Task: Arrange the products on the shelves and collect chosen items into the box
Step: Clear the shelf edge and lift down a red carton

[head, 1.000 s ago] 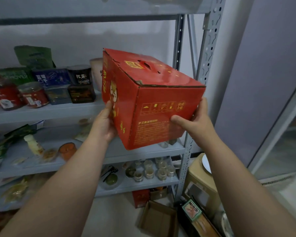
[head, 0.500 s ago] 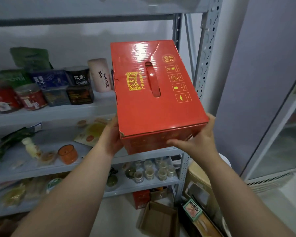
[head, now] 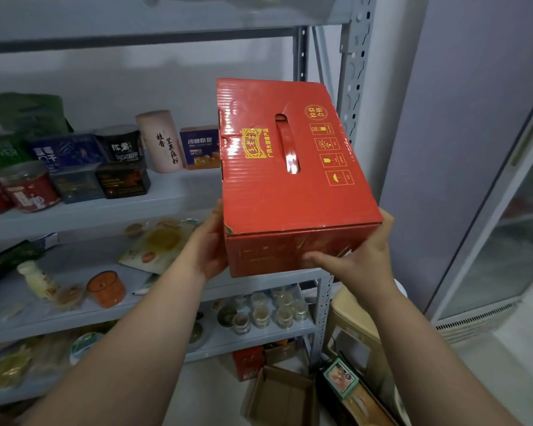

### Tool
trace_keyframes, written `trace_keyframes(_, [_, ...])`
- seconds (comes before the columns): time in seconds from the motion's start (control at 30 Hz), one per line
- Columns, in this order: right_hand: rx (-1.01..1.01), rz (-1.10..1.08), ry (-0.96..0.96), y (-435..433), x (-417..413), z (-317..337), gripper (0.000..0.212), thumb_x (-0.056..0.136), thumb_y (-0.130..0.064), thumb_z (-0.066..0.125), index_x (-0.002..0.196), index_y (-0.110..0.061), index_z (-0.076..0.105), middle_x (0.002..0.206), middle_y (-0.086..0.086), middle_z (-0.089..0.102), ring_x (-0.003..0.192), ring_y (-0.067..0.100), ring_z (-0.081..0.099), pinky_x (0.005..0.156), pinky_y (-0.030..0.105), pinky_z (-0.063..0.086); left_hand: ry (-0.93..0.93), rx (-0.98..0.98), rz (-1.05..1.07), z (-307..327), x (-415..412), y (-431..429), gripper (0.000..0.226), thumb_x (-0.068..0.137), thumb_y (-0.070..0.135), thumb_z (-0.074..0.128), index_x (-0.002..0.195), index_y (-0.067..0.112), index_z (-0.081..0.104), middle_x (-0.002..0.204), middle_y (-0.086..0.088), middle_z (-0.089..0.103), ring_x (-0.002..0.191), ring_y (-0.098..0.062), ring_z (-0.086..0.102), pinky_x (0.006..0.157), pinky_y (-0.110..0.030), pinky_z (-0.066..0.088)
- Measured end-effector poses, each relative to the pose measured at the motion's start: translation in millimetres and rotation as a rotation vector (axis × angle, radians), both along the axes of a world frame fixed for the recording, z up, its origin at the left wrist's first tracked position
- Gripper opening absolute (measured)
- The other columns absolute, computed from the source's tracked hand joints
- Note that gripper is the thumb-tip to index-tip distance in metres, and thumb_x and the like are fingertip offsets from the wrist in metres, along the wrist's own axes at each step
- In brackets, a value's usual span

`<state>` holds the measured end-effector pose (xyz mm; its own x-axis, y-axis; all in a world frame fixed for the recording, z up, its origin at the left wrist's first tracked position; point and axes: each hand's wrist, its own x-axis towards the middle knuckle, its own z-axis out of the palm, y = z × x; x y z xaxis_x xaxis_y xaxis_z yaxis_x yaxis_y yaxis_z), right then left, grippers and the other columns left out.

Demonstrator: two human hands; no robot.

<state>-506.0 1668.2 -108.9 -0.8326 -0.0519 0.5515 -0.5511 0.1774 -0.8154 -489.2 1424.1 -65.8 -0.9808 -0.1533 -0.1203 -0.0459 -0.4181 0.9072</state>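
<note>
A large red cardboard carton (head: 293,186) with yellow print and a handle slot in its top is held in the air in front of the grey metal shelf unit (head: 179,192). My left hand (head: 210,247) grips its lower left side. My right hand (head: 360,259) grips its near right corner, thumb across the front face. The carton's top faces me and its far end reaches over the shelf that carries tins and boxes. An open brown cardboard box (head: 282,395) lies on the floor below.
On the shelf beside the carton stand a pale cylinder (head: 160,141), a purple juice box (head: 199,147) and dark tins (head: 122,161). Lower shelves hold an orange tub (head: 105,287), pouches and small jars (head: 268,312). A glass-door fridge (head: 505,226) stands right; boxes crowd the floor.
The carton was tipped so its top faces me, then shifted slightly right and toward the shelf. The purple juice box behind it has come into sight. Both hands kept their grip.
</note>
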Motion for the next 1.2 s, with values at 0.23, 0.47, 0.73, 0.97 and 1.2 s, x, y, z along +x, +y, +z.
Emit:
trace_keyframes(0.23, [-0.024, -0.052, -0.04, 26.1, -25.5, 4.5, 0.112, 0.051, -0.035, 0.098, 0.133, -0.028, 0.023, 0.13, -0.007, 0.048, 0.118, -0.011, 0.054, 0.094, 0.008, 0.047, -0.081, -0.055, -0.13, 3.6, -29.8, 13.8, 0.059, 0.11, 0.044, 0.035, 0.085, 0.023, 0.084, 0.096, -0.005, 0.079, 0.086, -0.019, 0.077, 0.071, -0.032, 0.062])
trace_keyframes(0.47, [0.008, -0.061, -0.043, 35.1, -57.0, 16.4, 0.103, 0.055, -0.048, 0.093, 0.128, -0.045, 0.02, 0.136, -0.006, 0.046, 0.123, -0.005, 0.052, 0.089, 0.009, 0.05, -0.157, -0.09, -0.196, -4.3, -60.3, 22.6, 0.061, 0.097, 0.071, 0.045, 0.107, 0.022, 0.08, 0.129, -0.02, 0.066, 0.123, -0.042, 0.062, 0.1, -0.058, 0.052])
trace_keyframes(0.73, [0.093, -0.001, 0.014, 26.6, -95.4, 31.2, 0.108, 0.065, -0.053, 0.09, 0.14, -0.055, 0.012, 0.147, -0.009, 0.039, 0.133, 0.0, 0.047, 0.102, 0.032, 0.05, -0.177, -0.158, -0.104, -6.7, -77.7, 26.0, 0.077, 0.079, 0.084, 0.038, 0.121, 0.027, 0.069, 0.112, -0.007, 0.077, 0.106, -0.03, 0.072, 0.092, -0.057, 0.055])
trace_keyframes(0.97, [0.458, -0.293, 0.493, -0.9, -130.1, 41.1, 0.094, 0.086, -0.039, 0.079, 0.159, -0.03, 0.02, 0.167, 0.012, 0.003, 0.157, 0.031, -0.004, 0.125, 0.048, 0.012, -0.225, -0.033, 0.041, 9.9, -95.2, 29.4, 0.04, 0.098, 0.057, 0.052, 0.115, 0.023, 0.067, 0.113, -0.015, 0.066, 0.099, -0.032, 0.067, 0.07, -0.04, 0.06])
trace_keyframes(1.2, [0.809, -0.293, 0.646, -38.4, -177.1, 45.9, 0.085, 0.086, -0.04, 0.069, 0.16, -0.025, 0.032, 0.169, 0.022, 0.008, 0.155, 0.046, -0.002, 0.122, 0.066, 0.0, -0.004, -0.11, 0.341, 19.3, -117.0, 32.8, 0.024, 0.107, 0.03, 0.047, 0.123, 0.017, 0.06, 0.109, -0.001, 0.068, 0.111, -0.019, 0.067, 0.095, -0.039, 0.057])
